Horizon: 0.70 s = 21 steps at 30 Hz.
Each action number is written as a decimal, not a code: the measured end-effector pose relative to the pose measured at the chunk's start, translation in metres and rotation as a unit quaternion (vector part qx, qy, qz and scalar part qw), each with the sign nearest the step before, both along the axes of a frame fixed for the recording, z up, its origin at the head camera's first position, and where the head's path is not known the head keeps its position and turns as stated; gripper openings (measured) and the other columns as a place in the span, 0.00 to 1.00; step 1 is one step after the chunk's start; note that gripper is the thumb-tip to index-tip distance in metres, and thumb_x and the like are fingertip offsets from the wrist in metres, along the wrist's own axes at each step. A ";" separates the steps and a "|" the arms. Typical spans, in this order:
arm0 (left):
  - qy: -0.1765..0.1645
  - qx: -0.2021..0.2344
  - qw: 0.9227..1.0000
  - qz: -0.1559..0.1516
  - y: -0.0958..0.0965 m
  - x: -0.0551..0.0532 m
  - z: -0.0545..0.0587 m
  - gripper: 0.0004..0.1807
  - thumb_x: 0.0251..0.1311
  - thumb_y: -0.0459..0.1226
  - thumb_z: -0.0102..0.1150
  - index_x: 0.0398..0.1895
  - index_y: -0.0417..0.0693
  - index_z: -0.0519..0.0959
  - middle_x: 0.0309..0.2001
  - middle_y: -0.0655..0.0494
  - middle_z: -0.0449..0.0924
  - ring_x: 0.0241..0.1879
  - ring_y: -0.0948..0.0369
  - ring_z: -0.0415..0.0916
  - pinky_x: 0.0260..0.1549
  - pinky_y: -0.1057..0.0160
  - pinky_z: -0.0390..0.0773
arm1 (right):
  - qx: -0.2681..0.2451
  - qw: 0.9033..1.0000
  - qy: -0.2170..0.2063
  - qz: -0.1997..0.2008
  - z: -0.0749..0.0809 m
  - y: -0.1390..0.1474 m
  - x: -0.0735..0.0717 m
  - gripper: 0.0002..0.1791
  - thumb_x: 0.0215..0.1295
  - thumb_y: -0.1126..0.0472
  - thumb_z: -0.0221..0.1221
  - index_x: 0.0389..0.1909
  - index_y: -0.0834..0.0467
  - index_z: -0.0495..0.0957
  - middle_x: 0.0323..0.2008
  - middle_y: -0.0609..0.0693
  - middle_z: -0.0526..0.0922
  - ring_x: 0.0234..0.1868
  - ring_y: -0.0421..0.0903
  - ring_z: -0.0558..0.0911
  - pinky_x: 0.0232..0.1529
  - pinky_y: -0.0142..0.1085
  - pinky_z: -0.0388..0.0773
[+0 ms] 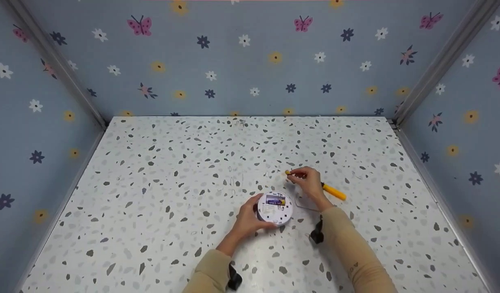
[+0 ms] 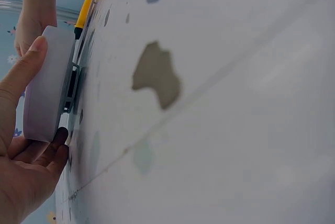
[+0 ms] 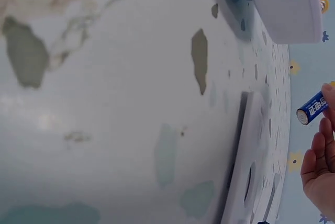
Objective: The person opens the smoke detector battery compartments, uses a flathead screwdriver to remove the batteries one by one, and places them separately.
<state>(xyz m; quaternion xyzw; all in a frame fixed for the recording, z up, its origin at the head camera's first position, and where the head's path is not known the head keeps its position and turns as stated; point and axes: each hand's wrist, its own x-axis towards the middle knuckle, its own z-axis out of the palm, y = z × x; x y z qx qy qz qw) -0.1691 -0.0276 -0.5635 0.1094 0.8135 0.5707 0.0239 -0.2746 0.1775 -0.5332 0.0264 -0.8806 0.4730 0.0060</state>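
Note:
My left hand (image 1: 248,215) grips a round white device (image 1: 283,215) by its rim, the thumb on the near side and the fingers round the far left. The device's open battery bay faces up, and one purple-blue battery (image 1: 275,202) lies in it. In the left wrist view the device (image 2: 49,88) is held on edge between thumb and fingers, above the tabletop. Up and right of it, my right hand (image 1: 310,183) pinches a second battery (image 3: 312,108), blue with a yellow end, between thumb and fingertips. This battery is clear of the device.
A screwdriver with a yellow handle (image 1: 334,192) lies right of my right hand. A thin white piece with a slot (image 3: 245,161) lies flat on the speckled tabletop (image 1: 152,195) beneath my right wrist. Patterned walls (image 1: 250,57) enclose the back and sides.

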 end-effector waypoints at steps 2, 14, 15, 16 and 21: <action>-0.001 -0.003 1.000 0.001 0.000 0.001 0.000 0.55 0.25 0.44 0.76 0.61 0.35 0.58 0.57 0.44 0.65 0.55 0.55 0.64 0.55 0.64 0.64 | -0.002 1.000 -0.011 -0.008 -0.001 0.000 -0.002 0.11 0.51 0.58 0.63 0.36 0.57 0.82 0.31 0.50 0.78 0.32 0.45 0.72 0.32 0.33 0.71; -0.001 -0.015 1.000 0.009 0.001 0.000 0.000 0.56 0.23 0.45 0.76 0.61 0.35 0.59 0.58 0.43 0.64 0.57 0.53 0.62 0.57 0.60 0.61 | 0.015 0.997 -0.056 -0.041 -0.006 -0.002 -0.013 0.10 0.53 0.59 0.62 0.37 0.57 0.81 0.32 0.51 0.78 0.33 0.46 0.72 0.33 0.33 0.71; 0.001 -0.013 1.000 0.008 0.001 0.000 0.000 0.56 0.23 0.45 0.76 0.61 0.35 0.59 0.58 0.42 0.64 0.57 0.53 0.63 0.57 0.60 0.61 | 0.017 0.997 -0.055 -0.043 -0.006 -0.002 -0.013 0.10 0.53 0.60 0.62 0.36 0.58 0.81 0.32 0.51 0.78 0.32 0.46 0.72 0.33 0.33 0.71; 0.003 -0.009 1.000 0.006 0.001 0.000 0.000 0.56 0.24 0.45 0.76 0.61 0.35 0.59 0.57 0.42 0.65 0.56 0.53 0.63 0.57 0.60 0.62 | 0.020 0.997 -0.053 -0.045 -0.007 -0.002 -0.014 0.10 0.53 0.60 0.62 0.36 0.59 0.81 0.32 0.52 0.78 0.32 0.46 0.73 0.32 0.33 0.71; 0.007 0.000 1.000 -0.001 0.000 0.000 0.001 0.55 0.25 0.44 0.76 0.61 0.34 0.59 0.56 0.43 0.65 0.55 0.54 0.65 0.54 0.61 0.65 | 0.034 0.996 -0.053 -0.060 -0.009 -0.002 -0.016 0.10 0.52 0.61 0.63 0.35 0.60 0.82 0.31 0.52 0.78 0.31 0.45 0.72 0.32 0.33 0.71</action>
